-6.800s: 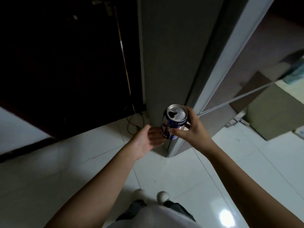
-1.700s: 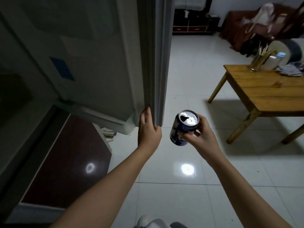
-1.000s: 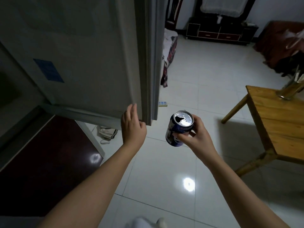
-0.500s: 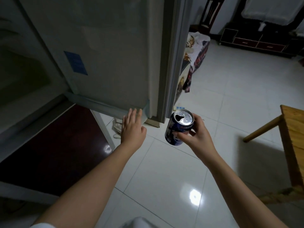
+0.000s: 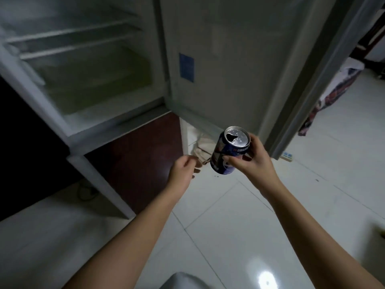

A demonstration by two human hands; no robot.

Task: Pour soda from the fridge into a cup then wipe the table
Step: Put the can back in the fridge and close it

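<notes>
My right hand [image 5: 253,161] grips a dark blue soda can [image 5: 226,155], held upright with its tab opening showing on the silver top. My left hand [image 5: 183,171] hangs free just left of the can, fingers loosely curled, holding nothing and touching nothing. The fridge [image 5: 87,76] stands open in front of me, its upper compartment showing bare white shelves. Its door [image 5: 233,65] is swung wide to the right, inner side facing me. No cup or table is in view.
The fridge's dark red lower door [image 5: 137,159] is closed. A crumpled beige bag [image 5: 203,149] lies on the white tiled floor under the open door. A patterned cloth [image 5: 329,90] hangs at the right, and a white power strip [image 5: 288,156] lies nearby.
My left hand has come off the fridge door and its fingers have curled in. The door now stands wide, the compartment is exposed, and my view has turned left away from the wooden table.
</notes>
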